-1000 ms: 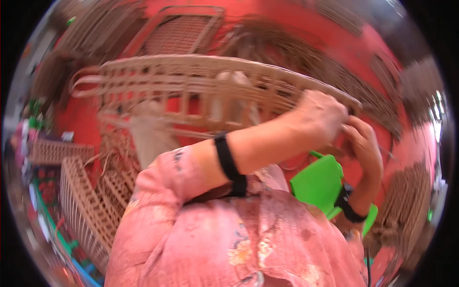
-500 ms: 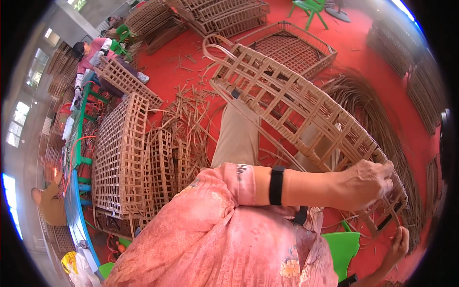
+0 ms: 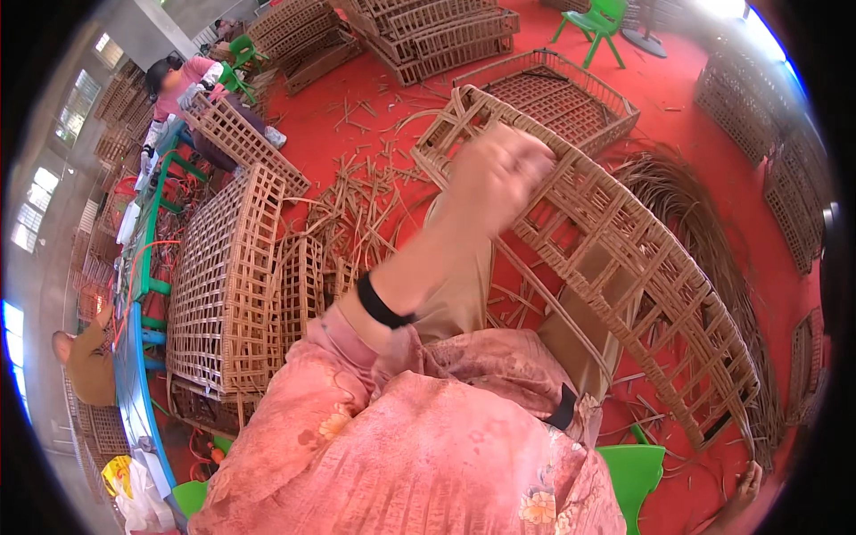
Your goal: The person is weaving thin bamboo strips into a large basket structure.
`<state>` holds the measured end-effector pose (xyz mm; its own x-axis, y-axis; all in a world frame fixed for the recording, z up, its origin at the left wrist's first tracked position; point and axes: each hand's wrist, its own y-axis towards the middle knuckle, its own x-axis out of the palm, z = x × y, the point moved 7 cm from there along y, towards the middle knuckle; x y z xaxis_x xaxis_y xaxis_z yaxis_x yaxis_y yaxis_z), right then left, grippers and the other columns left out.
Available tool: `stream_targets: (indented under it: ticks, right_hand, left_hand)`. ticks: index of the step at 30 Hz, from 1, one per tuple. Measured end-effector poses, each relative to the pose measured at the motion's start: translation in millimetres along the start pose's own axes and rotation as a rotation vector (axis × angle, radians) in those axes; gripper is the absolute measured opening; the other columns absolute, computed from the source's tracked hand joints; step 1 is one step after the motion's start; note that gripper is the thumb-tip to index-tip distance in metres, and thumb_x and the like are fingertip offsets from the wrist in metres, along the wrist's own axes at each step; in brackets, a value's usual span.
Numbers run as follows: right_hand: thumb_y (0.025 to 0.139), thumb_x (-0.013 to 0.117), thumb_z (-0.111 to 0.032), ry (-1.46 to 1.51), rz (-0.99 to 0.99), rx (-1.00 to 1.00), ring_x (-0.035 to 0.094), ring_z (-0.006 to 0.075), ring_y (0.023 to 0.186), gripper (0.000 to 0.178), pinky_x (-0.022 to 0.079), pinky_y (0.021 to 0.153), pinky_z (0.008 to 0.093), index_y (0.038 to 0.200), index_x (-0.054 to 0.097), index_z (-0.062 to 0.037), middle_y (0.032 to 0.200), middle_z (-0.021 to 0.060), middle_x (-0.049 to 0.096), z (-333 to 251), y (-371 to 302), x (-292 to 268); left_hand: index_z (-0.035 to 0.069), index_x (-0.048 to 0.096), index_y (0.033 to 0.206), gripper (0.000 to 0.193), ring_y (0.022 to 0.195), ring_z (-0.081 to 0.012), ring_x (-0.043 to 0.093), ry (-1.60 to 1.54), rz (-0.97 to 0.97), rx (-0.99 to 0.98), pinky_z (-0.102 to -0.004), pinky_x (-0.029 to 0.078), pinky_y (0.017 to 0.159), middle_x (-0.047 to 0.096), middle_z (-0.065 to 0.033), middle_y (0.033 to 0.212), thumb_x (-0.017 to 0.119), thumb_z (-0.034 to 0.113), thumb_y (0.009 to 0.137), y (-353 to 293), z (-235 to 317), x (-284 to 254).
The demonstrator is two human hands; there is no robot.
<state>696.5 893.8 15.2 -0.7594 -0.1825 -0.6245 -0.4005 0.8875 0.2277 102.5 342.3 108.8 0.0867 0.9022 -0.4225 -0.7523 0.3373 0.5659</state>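
A long curved wicker frame point(image 3: 624, 267) of open lattice lies across my lap, running from the upper middle to the lower right. My left hand point(image 3: 499, 174), blurred by motion, rests with curled fingers on the frame's upper end, gripping its rim. A black band point(image 3: 383, 303) circles that wrist. My right hand is hidden. Only a black band point(image 3: 563, 408) at the end of the pink sleeve shows, beside my beige trouser leg point(image 3: 571, 334).
A finished lattice cage point(image 3: 223, 285) stands to my left. A shallow wicker tray point(image 3: 562, 98), loose cane strips point(image 3: 357, 205) and a bundle of cane point(image 3: 704, 232) lie on the red floor. Green stool point(image 3: 633, 473) under me. Another person point(image 3: 178, 80) works at far left.
The view swung downward from a close blurred look to the floor. My left hand travelled from the frame's lower right end up to its upper end; the other hand dropped out of sight.
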Motion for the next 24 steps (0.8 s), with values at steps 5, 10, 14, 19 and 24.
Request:
stream_targets:
  ticks: [5,10,14,19,24]
  right_hand:
    - [0.104,0.056,-0.025,0.055,-0.051,0.065,0.036,0.0045,0.062,0.021,0.036,0.057,0.0211,0.098,0.065,-0.0073,0.072,-0.0052,0.045,7,-5,16]
    - [0.105,0.056,-0.026,0.090,-0.068,0.112,0.036,0.0041,0.062,0.021,0.036,0.058,0.0210,0.098,0.065,-0.0078,0.072,-0.0054,0.045,14,-10,20]
    - [0.105,0.053,-0.031,0.110,-0.135,0.079,0.042,0.0060,0.066,0.029,0.040,0.061,0.0234,0.098,0.065,-0.0055,0.074,-0.0024,0.047,10,-15,30]
    - [0.105,0.053,-0.032,0.067,-0.136,0.056,0.043,0.0066,0.066,0.031,0.040,0.062,0.0238,0.099,0.066,-0.0050,0.074,-0.0022,0.048,1,-15,37]
    - [0.106,0.052,-0.032,0.030,-0.052,0.077,0.043,0.0072,0.067,0.031,0.040,0.064,0.0236,0.101,0.064,-0.0045,0.076,-0.0027,0.046,-23,-38,41]
  left_hand:
    - [0.006,0.073,0.098,0.015,0.084,-0.0257,0.067,0.351,0.030,-0.011,-0.0362,0.055,0.075,0.064,-0.0087,0.090,0.072,0.010,0.083,20,-64,-64]
    - [0.010,0.070,0.099,0.018,0.082,-0.0216,0.067,0.580,-0.120,0.423,-0.0344,0.057,0.072,0.063,-0.0047,0.092,0.070,0.003,0.083,26,-51,-48]
    - [0.010,0.066,0.093,0.019,0.079,-0.0241,0.066,0.654,-0.112,0.713,-0.0362,0.057,0.069,0.062,-0.0035,0.089,0.071,0.001,0.077,22,-48,-40]
    - [0.009,0.066,0.096,0.018,0.080,-0.0251,0.067,0.614,-0.147,0.642,-0.0346,0.057,0.069,0.063,-0.0045,0.090,0.071,0.002,0.081,37,-40,-41]
    - [0.007,0.068,0.103,0.020,0.086,-0.0232,0.068,0.361,-0.489,0.368,-0.0352,0.056,0.075,0.065,-0.0061,0.094,0.072,0.004,0.084,51,-60,-44]
